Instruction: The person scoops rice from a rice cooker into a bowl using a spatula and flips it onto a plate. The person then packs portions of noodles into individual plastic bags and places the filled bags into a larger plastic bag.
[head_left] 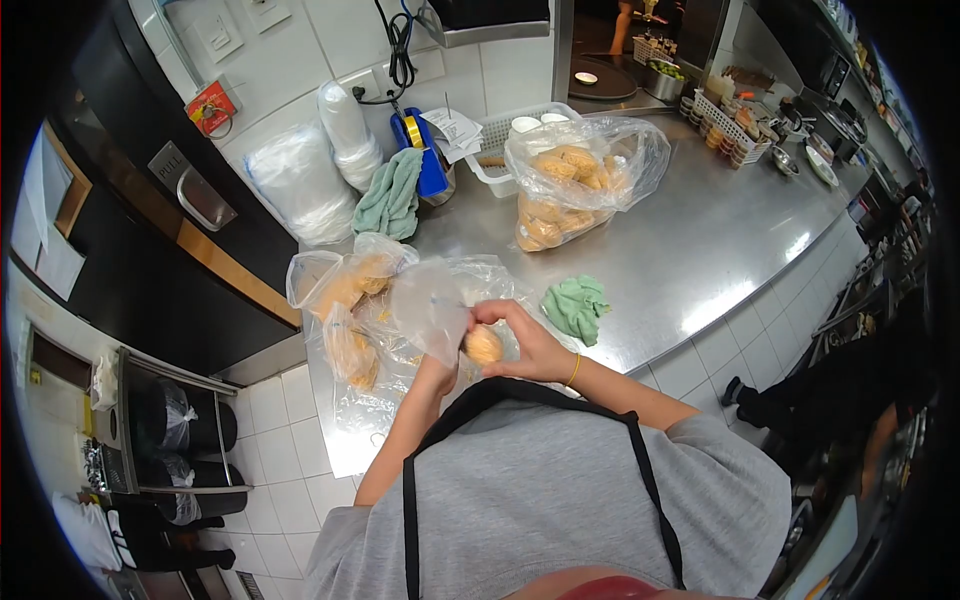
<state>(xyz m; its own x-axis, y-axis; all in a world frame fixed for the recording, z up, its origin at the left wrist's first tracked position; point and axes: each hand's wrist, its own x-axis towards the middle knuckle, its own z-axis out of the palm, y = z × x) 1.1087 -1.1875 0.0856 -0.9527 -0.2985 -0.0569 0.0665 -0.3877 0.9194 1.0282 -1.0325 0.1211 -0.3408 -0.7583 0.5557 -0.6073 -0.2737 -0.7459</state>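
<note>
Close to my body, over the steel counter, my right hand [520, 340] has its fingers curled round an orange-yellow food ball [483, 345]. My left hand [440, 368] is beside it, largely covered by a cloudy clear plastic bag [427, 308]; its fingers are hidden. Left of the hands, an open plastic bag [345, 285] with orange-yellow pieces lies on clear plastic sheeting [480, 268]. A smaller bag [350, 350] of similar food is just below it. A large open bag [565, 205] full of such pieces stands further back.
A green cloth [576, 308] lies right of my hands. Behind are a second cloth [390, 195], a blue tape dispenser [427, 165], stacked plastic bags [300, 185] and a white basket [492, 172]. Seasoning containers [730, 135] line the back right. One person [840, 400] stands right, another [130, 530] lower left.
</note>
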